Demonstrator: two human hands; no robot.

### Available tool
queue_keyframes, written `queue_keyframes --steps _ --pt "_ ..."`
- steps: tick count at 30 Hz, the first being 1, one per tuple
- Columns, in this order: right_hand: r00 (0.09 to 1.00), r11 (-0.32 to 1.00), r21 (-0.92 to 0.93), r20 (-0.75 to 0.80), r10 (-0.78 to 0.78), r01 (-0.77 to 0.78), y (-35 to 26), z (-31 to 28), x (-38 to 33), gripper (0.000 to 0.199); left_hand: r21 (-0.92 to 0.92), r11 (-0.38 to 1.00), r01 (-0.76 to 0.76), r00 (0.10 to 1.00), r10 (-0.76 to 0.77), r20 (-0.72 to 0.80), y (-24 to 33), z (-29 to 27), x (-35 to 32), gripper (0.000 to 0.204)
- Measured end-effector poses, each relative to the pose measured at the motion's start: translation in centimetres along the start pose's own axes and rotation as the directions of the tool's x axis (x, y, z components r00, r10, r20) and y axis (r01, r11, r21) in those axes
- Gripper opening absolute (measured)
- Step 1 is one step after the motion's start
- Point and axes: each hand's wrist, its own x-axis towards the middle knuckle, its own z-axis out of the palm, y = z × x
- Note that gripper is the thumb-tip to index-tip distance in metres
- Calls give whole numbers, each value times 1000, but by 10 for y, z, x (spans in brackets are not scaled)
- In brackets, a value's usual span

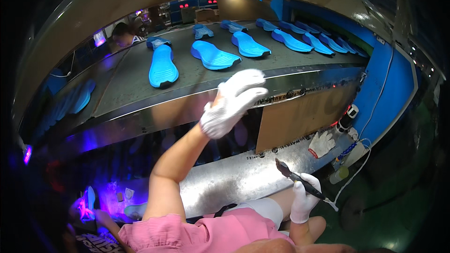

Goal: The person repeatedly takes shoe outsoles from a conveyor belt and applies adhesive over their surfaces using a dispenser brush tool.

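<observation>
My left hand (232, 100), in a white knit glove, is stretched up to the front edge of a grey conveyor belt (126, 77), its fingers loose and holding nothing. The nearest blue shoe sole (213, 55) lies just beyond it, with another blue sole (162, 67) to the left. My right hand (303, 200), also gloved, is low at my lap, closed around a dark brush (295, 178) whose bristle end points up to the left.
Several more blue soles (290, 40) lie in rows further along the belt. A metal shelf (243, 178) runs below, with a spare white glove (321, 143) and a small bottle (339, 174) at its right end. A person (123, 34) works at the far side.
</observation>
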Motion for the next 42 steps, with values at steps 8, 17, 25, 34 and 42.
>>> queue_keyframes --steps 8,17,25,34,42 --pt "999 999 -50 -34 10 -11 19 -5 -5 22 606 728 320 790 -558 253 -33 -2 31 58" --pt "977 977 26 43 209 -210 27 16 1 22 900 -313 302 585 -685 -434 -62 -228 -104 31" --pt "949 953 81 148 278 -292 34 22 -5 24 670 -594 446 -51 -764 -643 -86 -333 -200 24" --pt "926 916 136 64 373 -378 25 13 -4 25 716 -127 686 452 -697 -556 -80 -283 -203 34" --pt "923 907 171 64 380 -386 37 4 -4 24 211 323 923 384 -722 -575 -71 -286 -205 35"
